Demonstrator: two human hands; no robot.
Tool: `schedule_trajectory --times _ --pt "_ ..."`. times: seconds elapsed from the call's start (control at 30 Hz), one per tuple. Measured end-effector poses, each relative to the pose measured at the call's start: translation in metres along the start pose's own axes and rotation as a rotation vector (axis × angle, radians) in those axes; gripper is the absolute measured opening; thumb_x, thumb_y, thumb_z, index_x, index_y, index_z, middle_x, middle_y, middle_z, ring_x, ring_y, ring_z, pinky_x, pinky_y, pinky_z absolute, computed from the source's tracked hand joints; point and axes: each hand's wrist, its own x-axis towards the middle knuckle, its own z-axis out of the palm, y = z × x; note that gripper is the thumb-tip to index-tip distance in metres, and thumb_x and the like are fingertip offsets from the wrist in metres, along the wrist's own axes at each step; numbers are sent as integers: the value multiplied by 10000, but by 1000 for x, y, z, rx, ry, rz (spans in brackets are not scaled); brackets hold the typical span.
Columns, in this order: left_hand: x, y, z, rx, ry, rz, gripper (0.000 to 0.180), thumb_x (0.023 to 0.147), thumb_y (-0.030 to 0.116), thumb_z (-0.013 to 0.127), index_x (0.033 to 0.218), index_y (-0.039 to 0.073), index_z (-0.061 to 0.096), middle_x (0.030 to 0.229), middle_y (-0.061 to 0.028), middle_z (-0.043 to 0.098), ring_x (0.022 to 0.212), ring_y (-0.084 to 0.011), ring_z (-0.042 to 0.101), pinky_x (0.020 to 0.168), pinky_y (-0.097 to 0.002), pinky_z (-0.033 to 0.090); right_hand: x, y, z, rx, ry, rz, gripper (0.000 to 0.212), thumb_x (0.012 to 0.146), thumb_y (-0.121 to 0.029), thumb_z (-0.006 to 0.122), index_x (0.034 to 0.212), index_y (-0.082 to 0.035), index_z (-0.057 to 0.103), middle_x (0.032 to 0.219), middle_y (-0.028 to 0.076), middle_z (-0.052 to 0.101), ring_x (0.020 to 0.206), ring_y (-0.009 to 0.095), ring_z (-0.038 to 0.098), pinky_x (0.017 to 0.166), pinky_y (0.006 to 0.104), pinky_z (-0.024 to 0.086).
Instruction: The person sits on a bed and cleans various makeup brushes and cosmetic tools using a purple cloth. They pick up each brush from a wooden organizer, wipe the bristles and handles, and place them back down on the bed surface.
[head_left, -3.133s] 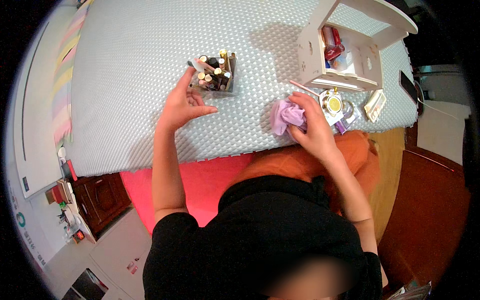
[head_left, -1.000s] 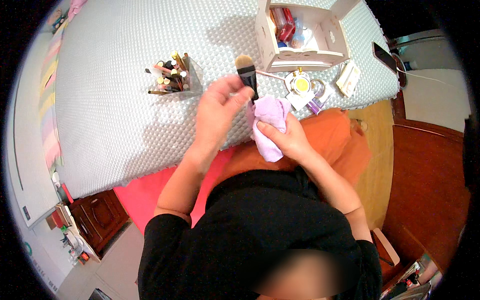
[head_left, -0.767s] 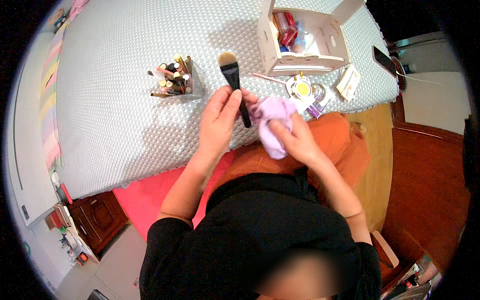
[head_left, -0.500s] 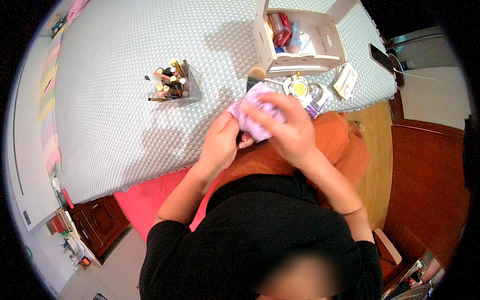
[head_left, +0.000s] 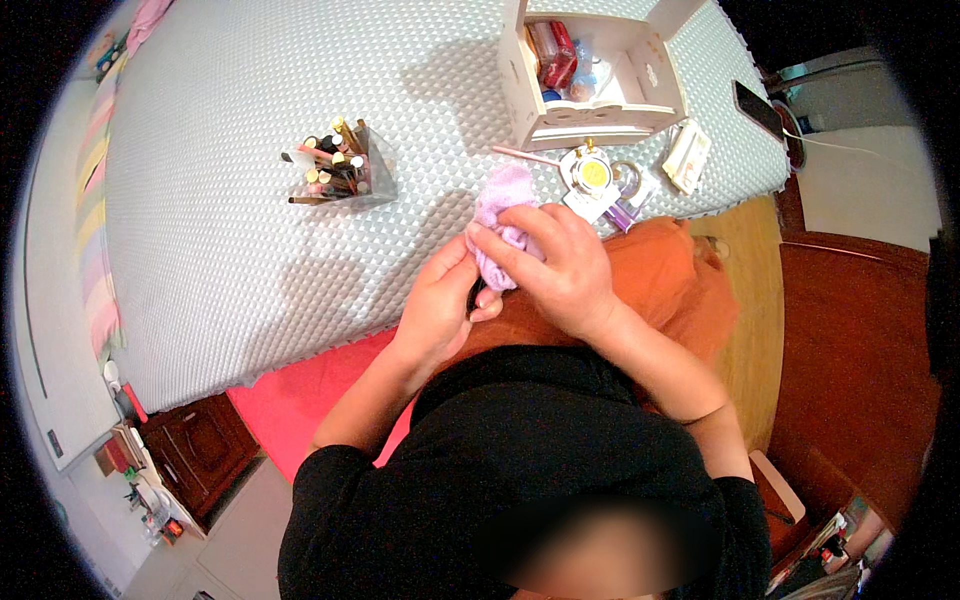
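My left hand (head_left: 440,297) is closed around the black handle of a makeup brush (head_left: 474,294), of which only a short dark stretch shows. A soft lilac cloth (head_left: 507,190) is bunched over the rest of it, hiding the bristles. From the right, my right hand (head_left: 560,262) grips the cloth, its fingers pressing it round the brush. Both hands are close together above my lap, at the edge of the bed. Just beyond them lie a slim pink stick (head_left: 524,155) and a round white-and-gold item (head_left: 592,175).
A clear holder (head_left: 378,180) of cosmetic tubes and pencils stands to the left on the quilted grey bed cover (head_left: 220,190). An open white box (head_left: 610,125) with packets sits at the back. Small packs (head_left: 686,158) and a phone (head_left: 758,110) with a cable lie to the right.
The cloth has shifted and now covers the brush's tan bristles, which stuck out above it before. My right hand has moved slightly left and down, its fingers closing more tightly.
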Motion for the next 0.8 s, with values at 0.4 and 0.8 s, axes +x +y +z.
schedule_trajectory --times 0.4,0.8 --pt "5 -5 -1 423 115 202 402 867 -19 595 1261 -12 516 1039 -62 573 859 -109 554 665 -244 479 -3 6 -13 159 17 138 429 698 -64 658 1113 -174 661 1038 81 577 892 296 596 733 367 510" --pt "2 -5 -34 563 274 164 335 887 23 607 1212 -48 562 917 -31 567 763 -101 553 685 -244 500 -17 49 11 185 -194 298 450 673 -43 680 1109 -138 626 1102 98 583 955 317 594 817 395 498"
